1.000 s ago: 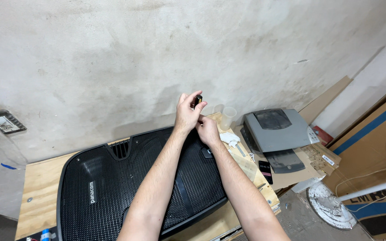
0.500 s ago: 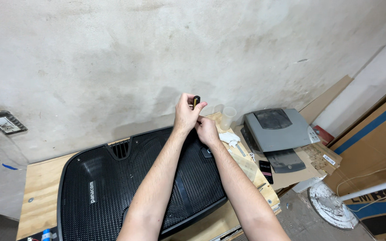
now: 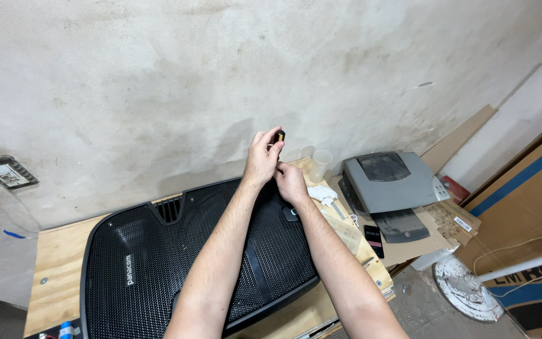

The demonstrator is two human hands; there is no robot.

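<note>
My left hand [image 3: 262, 158] is raised near the wall and pinches a small black object [image 3: 280, 135] between thumb and fingertips. Just below it, my right hand [image 3: 291, 182] is curled, touching the left hand's wrist area; what it holds, if anything, is hidden. Both hands hover over the far right end of a large black mesh panel [image 3: 158, 263] that lies flat on a wooden board [image 3: 58, 263].
A clear plastic cup [image 3: 320, 164] and white crumpled cloth [image 3: 323, 194] sit right of the hands. Further right are a grey printer [image 3: 389, 182], a black phone [image 3: 374, 240], cardboard boxes [image 3: 522, 207] and a white fan base [image 3: 465, 285]. A stained concrete wall stands behind.
My hands stay almost in place; the small black object in my left fingers has tilted up slightly.
</note>
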